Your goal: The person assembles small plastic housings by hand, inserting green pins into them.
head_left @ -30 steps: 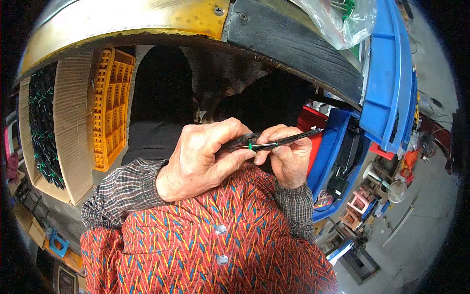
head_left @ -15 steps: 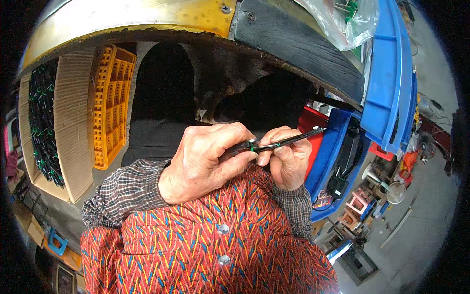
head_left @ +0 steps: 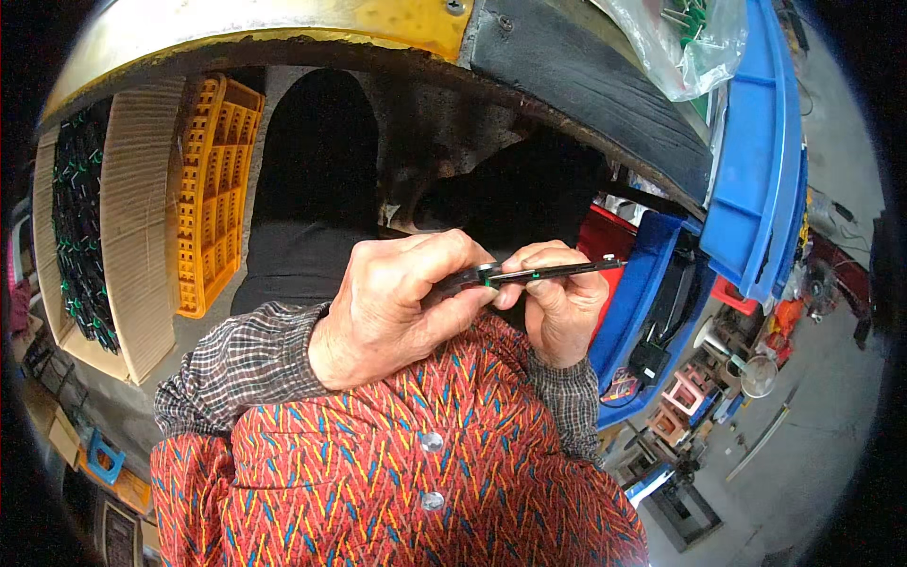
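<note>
In front of my lap both hands hold one slim black piece with a curved end, small green spots and a pale tip; I cannot make out its kind. My left hand pinches the curved end between thumb and forefinger. My right hand is closed around the straight part, thumb below and fingers behind it. The tip sticks out past the right-hand fingers, almost level. The left palm hides part of the curved end.
A cardboard box of several black pieces with green bits stands at left, beside a yellow crate. Ahead runs a bench edge. Right are a light-blue bin, a dark-blue bin and a plastic bag with green parts.
The black piece has tilted a little, its pale tip lower and closer to level. Both hands keep their grip. The whole view has shifted slightly.
</note>
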Available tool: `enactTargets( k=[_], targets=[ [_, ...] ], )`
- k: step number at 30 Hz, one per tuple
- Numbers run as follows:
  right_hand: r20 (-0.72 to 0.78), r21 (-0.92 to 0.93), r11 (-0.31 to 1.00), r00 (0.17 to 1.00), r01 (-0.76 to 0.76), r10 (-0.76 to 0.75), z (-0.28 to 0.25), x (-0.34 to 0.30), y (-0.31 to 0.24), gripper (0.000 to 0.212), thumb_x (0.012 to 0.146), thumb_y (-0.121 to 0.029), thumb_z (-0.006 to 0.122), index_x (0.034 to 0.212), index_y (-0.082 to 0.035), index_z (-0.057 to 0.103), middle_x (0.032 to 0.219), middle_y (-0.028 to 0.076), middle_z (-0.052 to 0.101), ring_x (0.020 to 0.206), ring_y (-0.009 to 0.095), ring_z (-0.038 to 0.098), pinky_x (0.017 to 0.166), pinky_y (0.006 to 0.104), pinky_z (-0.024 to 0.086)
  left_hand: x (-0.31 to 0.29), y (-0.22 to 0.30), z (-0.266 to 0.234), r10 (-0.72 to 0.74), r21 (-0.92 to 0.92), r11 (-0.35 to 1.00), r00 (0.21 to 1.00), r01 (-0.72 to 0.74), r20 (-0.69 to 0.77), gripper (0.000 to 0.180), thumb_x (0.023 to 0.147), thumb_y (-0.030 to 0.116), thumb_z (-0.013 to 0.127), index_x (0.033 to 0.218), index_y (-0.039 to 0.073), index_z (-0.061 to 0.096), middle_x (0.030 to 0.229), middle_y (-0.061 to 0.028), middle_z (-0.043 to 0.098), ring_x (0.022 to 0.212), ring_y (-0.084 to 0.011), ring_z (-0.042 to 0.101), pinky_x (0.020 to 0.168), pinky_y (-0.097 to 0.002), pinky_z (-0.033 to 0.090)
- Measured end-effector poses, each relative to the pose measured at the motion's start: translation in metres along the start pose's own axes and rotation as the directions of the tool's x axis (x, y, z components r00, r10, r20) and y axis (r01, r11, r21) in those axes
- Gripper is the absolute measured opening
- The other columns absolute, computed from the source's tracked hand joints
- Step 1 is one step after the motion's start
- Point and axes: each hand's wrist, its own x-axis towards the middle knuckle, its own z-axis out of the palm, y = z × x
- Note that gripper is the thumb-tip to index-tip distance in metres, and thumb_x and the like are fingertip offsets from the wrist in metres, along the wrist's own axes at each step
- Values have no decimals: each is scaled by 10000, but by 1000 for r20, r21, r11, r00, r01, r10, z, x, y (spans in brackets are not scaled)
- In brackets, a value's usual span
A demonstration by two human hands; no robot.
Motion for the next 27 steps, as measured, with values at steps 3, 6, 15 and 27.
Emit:
enactTargets(
  k=[3, 6, 15, 27],
  targets=[
    [5, 53, 998, 999, -45, 45, 0, 1, -1, 178, 836, -47, 668, 945, 88, 627, 957, 213, 632, 677, 253, 659, 596, 324, 569, -1, 1, -1, -6, -5, 1000, 1000, 6, 14, 181, 744, 38, 721, 907, -9, 662, 743, -105, 651, 621, -162, 636, 547, -263, 470],
    [4, 71, 997, 999, -43, 43, 0, 2, 1, 190, 838, -59, 673, 949, 87, 626, 954, 215, 631, 674, 252, 658, 592, 321, 567, 0, 2, -2, -37, -4, 999, 999, 37, 37, 177, 747, 37, 716, 908, -11, 661, 747, -105, 655, 623, -159, 637, 551, -265, 475],
    [18, 35, 999, 999, -34, 34, 0, 1, 2, 192, 831, -56, 677, 948, 87, 625, 953, 212, 631, 672, 251, 657, 578, 314, 561, 0, -3, 0, -22, -16, 1000, 999, 23, 43, 165, 754, 35, 707, 903, -9, 654, 743, -102, 651, 632, -177, 643, 553, -271, 476],
    [-48, 24, 1000, 999, -8, 10, 6, -6, 3, 150, 844, -22, 653, 944, 86, 620, 942, 196, 631, 655, 220, 639, 578, 306, 553, -5, 0, 1, -76, -12, 997, 996, 76, 39, 152, 750, 33, 715, 882, -6, 651, 726, -95, 637, 602, -180, 627, 537, -275, 462]
  ],
)
